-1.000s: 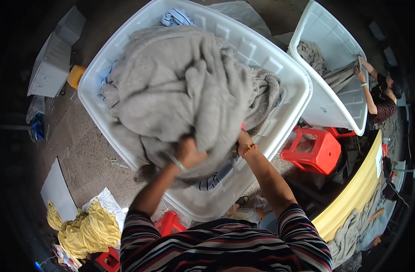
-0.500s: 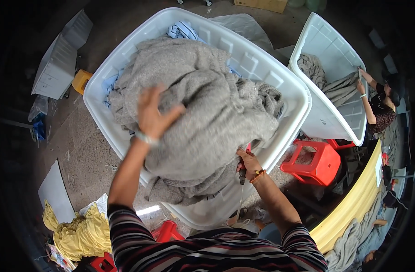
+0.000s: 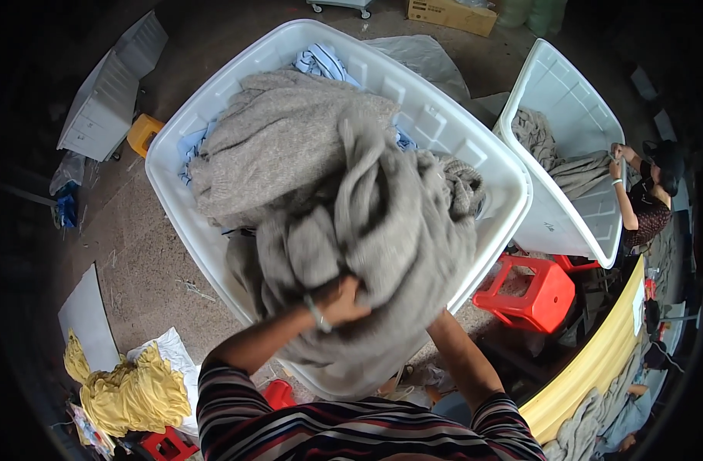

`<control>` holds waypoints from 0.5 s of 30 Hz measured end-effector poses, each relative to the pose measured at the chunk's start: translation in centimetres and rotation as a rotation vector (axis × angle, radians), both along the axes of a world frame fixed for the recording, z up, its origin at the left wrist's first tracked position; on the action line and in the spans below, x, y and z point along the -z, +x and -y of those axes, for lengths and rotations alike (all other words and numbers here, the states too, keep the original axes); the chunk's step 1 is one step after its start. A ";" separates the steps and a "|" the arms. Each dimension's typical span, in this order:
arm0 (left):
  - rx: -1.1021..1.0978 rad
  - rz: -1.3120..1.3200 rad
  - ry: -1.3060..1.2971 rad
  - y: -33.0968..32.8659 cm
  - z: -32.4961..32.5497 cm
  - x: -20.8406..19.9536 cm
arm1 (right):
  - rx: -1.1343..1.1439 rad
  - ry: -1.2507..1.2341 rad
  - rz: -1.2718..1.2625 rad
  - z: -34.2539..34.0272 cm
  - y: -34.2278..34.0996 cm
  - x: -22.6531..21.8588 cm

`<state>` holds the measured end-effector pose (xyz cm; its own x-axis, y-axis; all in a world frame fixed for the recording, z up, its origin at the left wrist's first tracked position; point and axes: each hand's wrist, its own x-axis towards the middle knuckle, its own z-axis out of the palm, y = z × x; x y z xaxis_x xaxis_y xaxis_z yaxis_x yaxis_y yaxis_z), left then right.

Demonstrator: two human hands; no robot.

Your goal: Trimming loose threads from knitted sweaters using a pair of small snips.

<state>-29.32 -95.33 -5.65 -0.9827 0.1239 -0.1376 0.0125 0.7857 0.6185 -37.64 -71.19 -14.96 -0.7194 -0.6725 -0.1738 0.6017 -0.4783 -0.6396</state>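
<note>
A grey knit sweater (image 3: 413,230), smeared by motion, is bunched over the near side of a large white plastic tub (image 3: 213,270). My left hand (image 3: 340,301) is closed on its folds, with the fingers partly sunk in the cloth. My right hand is hidden beneath the sweater at the tub's near right side, and only its forearm (image 3: 465,357) shows. Whatever it holds cannot be seen. Behind lies another grey knit piece (image 3: 290,131), spread over the heap. Blue striped cloth (image 3: 320,63) peeks out along the tub's far and left walls.
At the right, a person (image 3: 647,192) handles grey knitwear (image 3: 574,173) in a second white tub (image 3: 559,84). A red stool (image 3: 532,292) stands near a curved yellow tabletop (image 3: 589,346). Yellow cloth (image 3: 140,392) lies at lower left, and a cardboard box (image 3: 451,15) at the back.
My left hand has come down toward me, pulling the upper sweater into a bunch and uncovering the piece behind. My right hand, earlier visible with a dark corded tool, is now covered.
</note>
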 end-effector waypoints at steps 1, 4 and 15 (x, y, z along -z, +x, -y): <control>0.161 0.232 0.168 -0.2 0.2 -4.4 | -0.010 0.030 0.107 0.8 -0.1 -5.9; 0.127 0.200 0.404 -0.3 2.9 -7.9 | -0.057 0.148 0.323 3.6 -0.5 -14.7; -0.274 0.467 0.184 -7.2 12.0 -1.3 | 0.050 0.608 0.225 4.4 -0.3 -4.1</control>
<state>-36.47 -107.33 -4.31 -0.8225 -0.0641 -0.5652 -0.4840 0.6008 0.6362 -37.94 -75.62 -10.88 -0.6487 -0.3733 -0.6632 0.7391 -0.1013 -0.6659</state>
